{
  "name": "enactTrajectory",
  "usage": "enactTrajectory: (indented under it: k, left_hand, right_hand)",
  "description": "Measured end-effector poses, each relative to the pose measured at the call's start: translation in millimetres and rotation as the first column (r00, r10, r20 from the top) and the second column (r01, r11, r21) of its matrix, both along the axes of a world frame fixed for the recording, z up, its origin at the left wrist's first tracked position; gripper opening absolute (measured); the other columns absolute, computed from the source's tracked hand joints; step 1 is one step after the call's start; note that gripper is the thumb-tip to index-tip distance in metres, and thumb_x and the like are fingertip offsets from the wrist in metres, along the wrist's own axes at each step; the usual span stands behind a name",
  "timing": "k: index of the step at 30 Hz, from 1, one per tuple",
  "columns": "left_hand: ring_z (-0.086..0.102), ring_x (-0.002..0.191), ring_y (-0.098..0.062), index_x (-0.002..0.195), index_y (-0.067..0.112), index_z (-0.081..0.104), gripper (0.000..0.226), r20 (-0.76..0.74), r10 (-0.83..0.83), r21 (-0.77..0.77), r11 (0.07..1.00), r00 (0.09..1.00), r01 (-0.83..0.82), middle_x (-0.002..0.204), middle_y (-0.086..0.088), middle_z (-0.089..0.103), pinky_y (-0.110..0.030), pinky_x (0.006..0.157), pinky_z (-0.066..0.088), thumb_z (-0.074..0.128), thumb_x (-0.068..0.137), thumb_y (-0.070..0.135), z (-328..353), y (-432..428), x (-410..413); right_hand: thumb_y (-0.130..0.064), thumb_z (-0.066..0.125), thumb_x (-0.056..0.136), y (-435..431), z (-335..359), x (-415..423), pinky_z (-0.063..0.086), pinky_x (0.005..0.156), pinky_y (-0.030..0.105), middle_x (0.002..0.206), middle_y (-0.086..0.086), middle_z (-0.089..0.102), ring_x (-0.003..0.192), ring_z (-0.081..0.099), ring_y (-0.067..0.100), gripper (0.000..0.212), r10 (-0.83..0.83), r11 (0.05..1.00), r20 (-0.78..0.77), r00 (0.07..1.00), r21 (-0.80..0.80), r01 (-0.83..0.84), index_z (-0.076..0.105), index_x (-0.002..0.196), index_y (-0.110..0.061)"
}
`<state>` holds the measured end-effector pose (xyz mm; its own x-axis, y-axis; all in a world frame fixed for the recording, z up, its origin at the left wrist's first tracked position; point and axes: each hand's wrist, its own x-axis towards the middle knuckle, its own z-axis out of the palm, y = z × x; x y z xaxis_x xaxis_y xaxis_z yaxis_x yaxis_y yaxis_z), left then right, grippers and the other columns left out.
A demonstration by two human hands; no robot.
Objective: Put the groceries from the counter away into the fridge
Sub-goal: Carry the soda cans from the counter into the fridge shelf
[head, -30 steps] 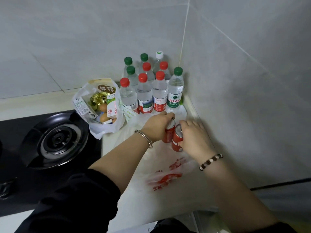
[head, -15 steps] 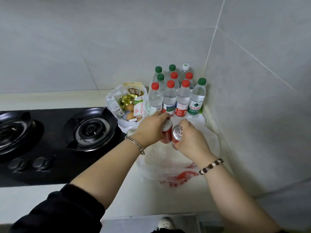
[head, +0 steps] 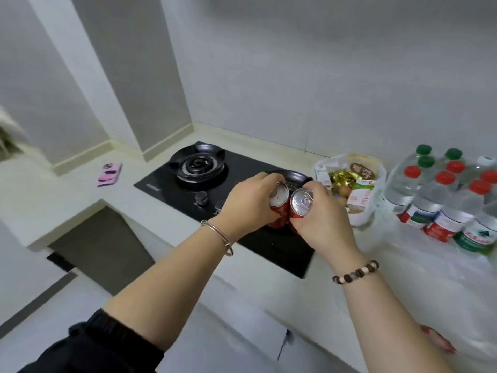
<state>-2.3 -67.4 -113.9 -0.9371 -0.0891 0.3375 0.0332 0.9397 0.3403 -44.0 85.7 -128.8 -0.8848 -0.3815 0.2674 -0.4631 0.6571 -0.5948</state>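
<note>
**Two Cans Held Above the Hob**

Two red drink cans are held side by side, touching, above the front right part of the hob (head: 172,189). The left can (head: 277,212) is gripped by the left hand (head: 250,205), with fingers curled over its rim. The right can (head: 301,201) is gripped in the same way by the right hand (head: 322,224). A white grocery bag (head: 367,215) is set just beside the hob's right edge. Water bottles (head: 441,208) are grouped further right of the hob. A pink phone (head: 109,175) is laid flat on the counter (head: 53,200), left of the hob.
</note>
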Motion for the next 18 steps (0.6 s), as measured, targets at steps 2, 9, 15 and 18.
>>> enactTrajectory:
  k: [2,9,15,18]
  left_hand:
    - [0.058,0.09,-0.016,0.122,0.025,0.053,0.06,0.005,0.123,0.005,0.992,0.992,-0.123,0.105,0.006,0.059,-0.032,0.076,0.051,0.076,0.066,0.025,2,-26,29]
    - [0.056,0.099,-0.015,0.126,0.027,0.052,0.066,-0.005,0.534,0.095,0.842,0.845,-0.531,0.113,0.006,0.06,-0.027,0.083,0.047,0.08,0.065,0.03,1,-78,146]
    - [0.057,0.096,-0.015,0.124,0.026,0.055,0.063,-0.006,0.826,0.13,0.56,0.564,-0.818,0.112,0.005,0.061,-0.023,0.076,0.043,0.079,0.065,0.024,-15,-72,265]
    - [0.057,0.101,-0.014,0.122,0.027,0.058,0.061,-0.017,0.934,0.247,0.349,0.356,-0.904,0.113,0.007,0.062,-0.025,0.083,0.045,0.075,0.064,0.019,-27,-52,320]
  right_hand:
    - [-0.02,0.077,0.071,-31,3,11,0.047,0.077,0.028,0.115,0.001,0.059,0.102,0.059,0.023,0.059,0.111,0.994,0.016,0.994,-0.027,-0.11,0.046,0.122,-0.02]
    - [-0.021,0.072,0.069,-121,6,71,0.05,0.072,0.035,0.104,-0.006,0.057,0.087,0.058,0.021,0.048,0.513,0.858,0.035,0.858,-0.009,-0.513,0.047,0.109,-0.027]
    - [-0.021,0.074,0.069,-166,-7,157,0.052,0.072,0.036,0.107,-0.003,0.057,0.087,0.058,0.022,0.054,0.815,0.578,0.044,0.578,0.023,-0.816,0.047,0.116,-0.024]
    - [-0.026,0.069,0.071,-178,-18,205,0.049,0.071,0.036,0.103,-0.005,0.058,0.086,0.058,0.024,0.043,0.913,0.405,0.039,0.405,0.019,-0.914,0.05,0.109,-0.023]
